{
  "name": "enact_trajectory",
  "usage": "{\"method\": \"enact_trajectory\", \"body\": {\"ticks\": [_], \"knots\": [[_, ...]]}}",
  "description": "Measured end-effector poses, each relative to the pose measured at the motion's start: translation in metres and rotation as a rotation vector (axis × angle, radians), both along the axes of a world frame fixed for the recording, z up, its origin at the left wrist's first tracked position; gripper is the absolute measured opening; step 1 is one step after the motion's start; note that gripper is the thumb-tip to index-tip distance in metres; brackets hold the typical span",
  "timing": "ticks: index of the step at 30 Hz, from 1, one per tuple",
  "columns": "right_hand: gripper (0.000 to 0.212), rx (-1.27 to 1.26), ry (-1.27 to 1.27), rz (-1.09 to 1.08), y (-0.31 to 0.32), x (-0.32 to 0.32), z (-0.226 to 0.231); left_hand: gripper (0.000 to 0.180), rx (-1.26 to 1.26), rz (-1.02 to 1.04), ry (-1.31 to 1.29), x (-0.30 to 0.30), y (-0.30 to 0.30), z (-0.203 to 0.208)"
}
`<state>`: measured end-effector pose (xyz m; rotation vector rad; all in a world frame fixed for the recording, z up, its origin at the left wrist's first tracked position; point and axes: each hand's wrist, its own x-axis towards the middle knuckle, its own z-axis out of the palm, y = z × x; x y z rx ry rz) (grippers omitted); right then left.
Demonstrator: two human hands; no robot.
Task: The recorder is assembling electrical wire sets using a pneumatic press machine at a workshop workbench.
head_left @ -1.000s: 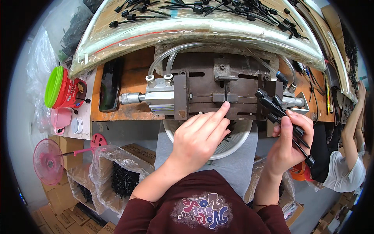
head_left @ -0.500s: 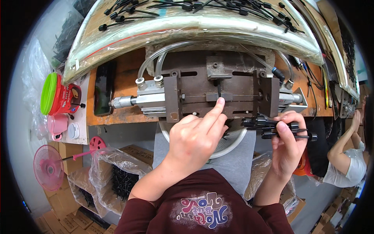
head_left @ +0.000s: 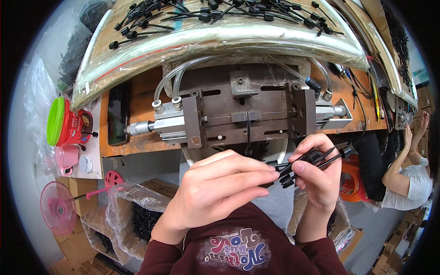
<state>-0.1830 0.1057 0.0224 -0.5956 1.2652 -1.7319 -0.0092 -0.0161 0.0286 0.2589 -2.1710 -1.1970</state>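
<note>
Several black parts (head_left: 313, 157) lie — gripped — across the right hand (head_left: 318, 179).

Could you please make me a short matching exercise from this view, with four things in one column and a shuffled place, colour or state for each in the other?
Things
1. Right hand
2. Fan
3. Tub
4. Lone black part

Descriptions
A. Red, with a green rim
B. At the middle block of the metal fixture, pointing toward the person
C. Holding a bunch of black parts in its fingers
D. Pink, at the lower left of the picture

Right pairs: 1-C, 2-D, 3-A, 4-B
</note>
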Motion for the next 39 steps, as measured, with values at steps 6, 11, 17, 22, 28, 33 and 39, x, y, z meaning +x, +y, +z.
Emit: {"method": "enact_trajectory", "body": {"ticks": [6, 11, 17, 22, 28, 33, 39], "knots": [[0.041, -0.051, -0.132, 0.060, 0.000, -0.006, 0.000, 0.035, 0.091, -0.008, -0.071, 0.011, 0.007, 0.018], [0.030, -0.027, -0.117, -0.052, 0.001, -0.006, -0.002, 0.037, 0.055, 0.124, -0.017, 0.015, 0.003, 0.009], [0.024, -0.042, -0.082, -0.168, 0.002, -0.006, -0.005, 0.029, -0.449, 0.323, -0.150, -0.002, 0.000, -0.030], [0.024, -0.040, -0.082, -0.199, 0.003, -0.005, -0.007, 0.025, -0.585, 0.380, -0.177, -0.014, 0.001, -0.049], [0.026, -0.055, -0.092, -0.193, 0.004, -0.008, -0.013, 0.023, -0.580, 0.402, -0.232, -0.019, -0.001, -0.046], [0.025, -0.054, -0.099, -0.202, 0.003, -0.007, -0.010, 0.023, -0.560, 0.404, -0.236, -0.021, -0.001, -0.046], [0.024, -0.047, -0.080, -0.200, 0.003, -0.004, -0.010, 0.028, -0.410, 0.341, -0.239, -0.015, -0.004, -0.038]]}}
